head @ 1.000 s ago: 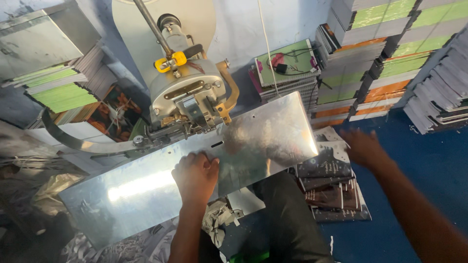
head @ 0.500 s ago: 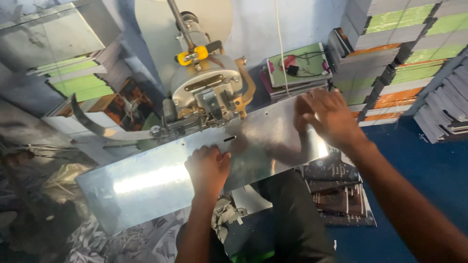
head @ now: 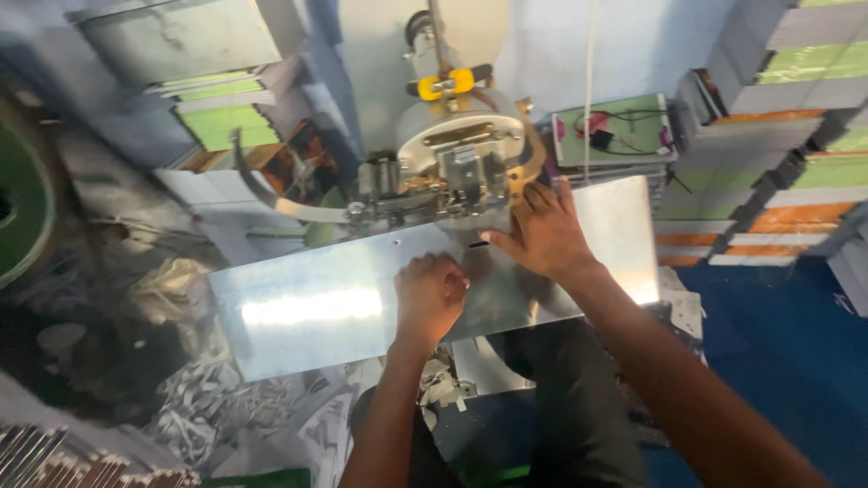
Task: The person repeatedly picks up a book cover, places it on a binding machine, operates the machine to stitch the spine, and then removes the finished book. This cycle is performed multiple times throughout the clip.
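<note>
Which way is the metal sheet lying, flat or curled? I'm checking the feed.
Flat: the metal sheet lies spread under the left hand and right hand.

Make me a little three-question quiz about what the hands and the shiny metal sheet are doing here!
1. True or false: both hands rest on the metal sheet.
2. Which hand is nearer the machine? A) left hand B) right hand
3. What lies scattered below the sheet's left part?

Key:
1. True. Both press on the sheet's top face.
2. B. The right hand lies flat by the machine's head; the left hand is curled in a fist further back on the sheet.
3. Pale metal scraps in a heap.
</note>
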